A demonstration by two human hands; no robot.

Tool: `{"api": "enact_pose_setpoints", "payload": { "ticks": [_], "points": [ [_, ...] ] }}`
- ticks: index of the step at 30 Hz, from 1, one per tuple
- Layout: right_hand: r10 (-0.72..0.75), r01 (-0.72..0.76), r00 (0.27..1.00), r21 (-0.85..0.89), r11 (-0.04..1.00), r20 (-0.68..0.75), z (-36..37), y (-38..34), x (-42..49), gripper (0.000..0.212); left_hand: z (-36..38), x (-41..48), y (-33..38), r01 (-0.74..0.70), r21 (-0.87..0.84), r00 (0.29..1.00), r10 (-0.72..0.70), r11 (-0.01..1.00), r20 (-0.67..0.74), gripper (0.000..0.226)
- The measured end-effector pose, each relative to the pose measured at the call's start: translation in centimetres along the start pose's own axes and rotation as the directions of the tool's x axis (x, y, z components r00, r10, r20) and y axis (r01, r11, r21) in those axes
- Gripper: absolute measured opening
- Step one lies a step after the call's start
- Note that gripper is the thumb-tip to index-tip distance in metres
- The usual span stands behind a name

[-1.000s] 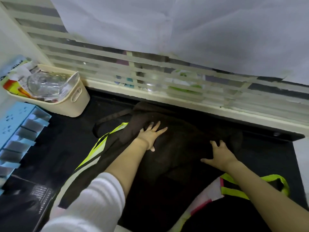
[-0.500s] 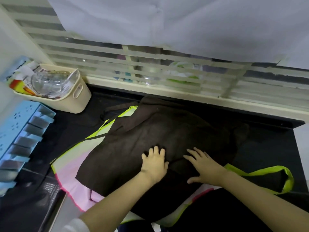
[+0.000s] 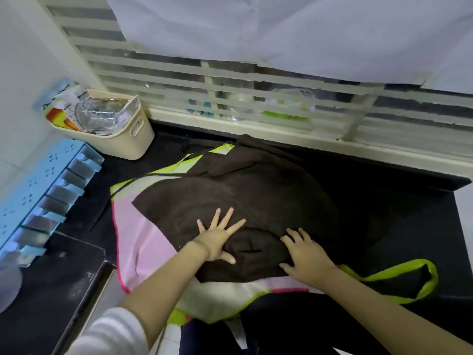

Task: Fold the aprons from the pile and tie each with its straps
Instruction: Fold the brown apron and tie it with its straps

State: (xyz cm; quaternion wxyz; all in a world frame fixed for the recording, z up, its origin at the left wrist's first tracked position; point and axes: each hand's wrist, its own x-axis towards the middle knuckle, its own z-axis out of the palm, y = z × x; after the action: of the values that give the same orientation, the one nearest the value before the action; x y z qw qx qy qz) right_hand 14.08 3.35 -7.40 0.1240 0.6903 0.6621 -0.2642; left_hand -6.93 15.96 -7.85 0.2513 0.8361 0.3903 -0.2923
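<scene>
The brown apron (image 3: 256, 196) lies spread over a pink apron (image 3: 138, 242) on the black surface (image 3: 384, 213). The left grip (image 3: 217, 239) and right grip (image 3: 304, 254) press flat, unclenched, clamping nothing. Smoothing could drag the lower apron askew or snag its green strap (image 3: 433, 278).

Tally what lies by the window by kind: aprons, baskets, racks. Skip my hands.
Aprons: 2, a dark brown apron lying on a pink apron with lime trim
Baskets: 1, a beige basket
Racks: 1, a blue rack
Total: 4
</scene>
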Motion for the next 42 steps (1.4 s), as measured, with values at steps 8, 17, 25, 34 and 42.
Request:
{"api": "enact_pose_setpoints", "payload": {
  "ticks": [8, 17, 25, 34, 42],
  "points": [
    [0.056, 0.024, 0.966, 0.305, 0.952, -0.253, -2.1, -0.3, -0.3, 0.023, -1.2, -1.0, 1.0, -0.012, -0.108, 0.938, -0.026, 0.994, -0.345, 0.031],
    [-0.005, 0.313, 0.856, 0.510, 0.801, -0.517, -8.7, -0.7, -2.5, 0.021, -2.9, -4.3, 6.4, -0.322, -0.481, 0.846, 0.020, 0.815, -0.533, 0.024],
    [0.021, -0.014, 0.915, 0.019, 1.000, -0.403, -7.4, 0.5, -3.6, 0.076, -10.3, -11.8, 7.9, -0.538, -0.528, 0.591, -0.152, 0.657, -0.792, 0.024],
    [0.026, 0.133, 0.768, 0.198, 0.971, -0.640, -15.7, -3.2, -8.5, 0.023, -6.9, -18.8, 4.2, 0.047, -0.097, 0.733, -0.101, 0.994, -0.673, 0.031],
    [0.007, 0.332, 0.429, 0.166, 0.929, -0.903, -22.3, -8.5, -14.5, 0.044, -9.1, -22.1, 4.8, -0.258, -0.530, 0.470, -0.375, 0.808, -0.799, 0.046]
  ]
}}
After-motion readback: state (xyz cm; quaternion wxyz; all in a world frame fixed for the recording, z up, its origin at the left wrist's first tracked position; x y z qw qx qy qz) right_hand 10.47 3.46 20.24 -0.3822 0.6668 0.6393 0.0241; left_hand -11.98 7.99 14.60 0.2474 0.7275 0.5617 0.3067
